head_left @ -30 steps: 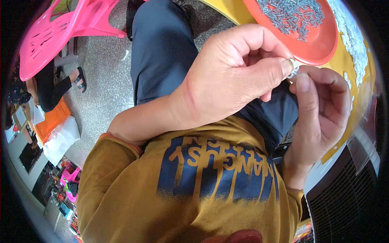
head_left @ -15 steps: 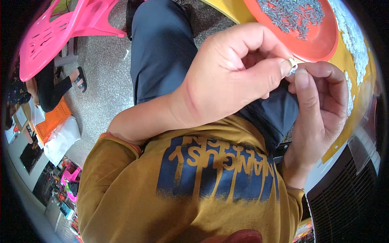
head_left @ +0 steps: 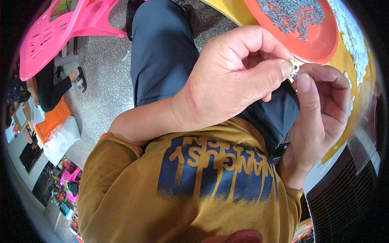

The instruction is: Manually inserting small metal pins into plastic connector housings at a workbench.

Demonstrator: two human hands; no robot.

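My left hand (head_left: 239,75) pinches a small white plastic part (head_left: 294,71) with openings in it between thumb and forefinger. Close against that part, the thumb and forefinger of my right hand (head_left: 320,101) are pressed together. A tiny grey bit shows at their tips, too small to name. Just beyond both hands stands a red plastic bowl (head_left: 312,50), with many small grey metal pieces (head_left: 291,16), perhaps springs or screws, spread inside. Both hands are held above my lap.
A yellow tabletop (head_left: 344,133) bears the bowl and a heap of small white parts (head_left: 352,36). At far left is a pink plastic chair (head_left: 44,44), with another person's sandalled foot (head_left: 81,79) below it. A black slatted panel (head_left: 344,198) stands at lower right.
My fingertips have shifted slightly apart and both hands sit a little lower. More of the white part now shows between them.
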